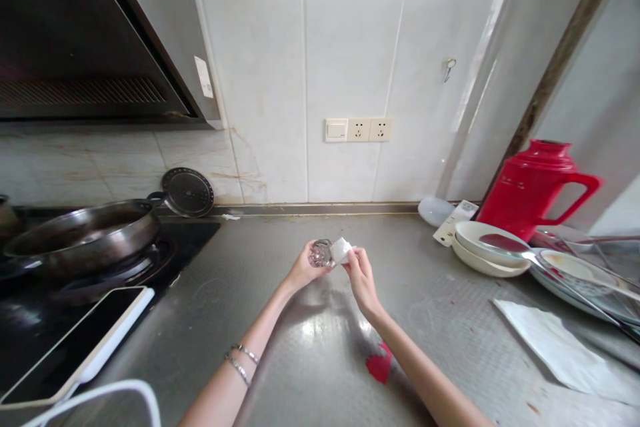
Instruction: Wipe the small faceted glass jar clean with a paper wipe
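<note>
Over the middle of the metal counter [225, 347], my left hand [303, 265] is wrapped round a small clear glass [320, 253]. My right hand [361, 273] pinches a folded white tissue [341, 251] between thumb and fingers. The tissue is close by the right side of the glass; whether they touch I cannot tell. Below my right forearm a crumpled red piece [380, 363] lies on the counter, partly hidden by the arm.
At left, a steel pan [90, 233] sits on the black stove, near a phone-like device [70, 347] with a white cable [110, 387]. At right stand a red thermos [530, 187], stacked white bowls [490, 260], plates with utensils, and a flat white paper sheet [560, 347].
</note>
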